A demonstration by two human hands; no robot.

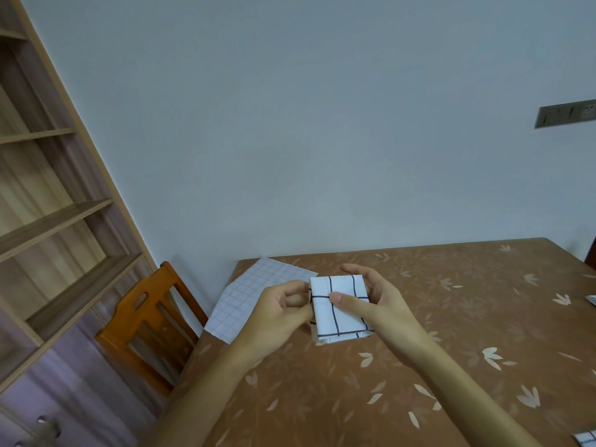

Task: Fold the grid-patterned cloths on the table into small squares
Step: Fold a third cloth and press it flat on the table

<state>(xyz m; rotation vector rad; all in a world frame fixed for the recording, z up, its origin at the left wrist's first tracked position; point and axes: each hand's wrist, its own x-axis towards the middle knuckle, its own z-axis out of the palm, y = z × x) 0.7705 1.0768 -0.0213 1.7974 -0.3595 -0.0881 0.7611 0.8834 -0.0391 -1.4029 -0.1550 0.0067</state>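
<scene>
Fingers (295, 298) of the left hand (277, 312) are curled and the left edge of the folded cloth (345, 321) is pinched. The right hand (383, 304) is cupped behind it, thumb pressed on the front. The cloth is held over the tabletop (451, 317). It is judged light, soft and floppy, best taken at its folded edges. A second cloth (254, 295) is draped over the tabletop's left edge; open room is seen rightward.

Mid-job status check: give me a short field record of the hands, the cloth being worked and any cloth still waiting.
left hand: pinches the left edge of the folded cloth
right hand: holds its right side, thumb on top
folded cloth: white with a dark grid, small rectangle, between both hands
waiting cloth: fine grid, spread open at the far left corner of the table
third cloth: dark grid, only partly in view at the bottom right
</scene>
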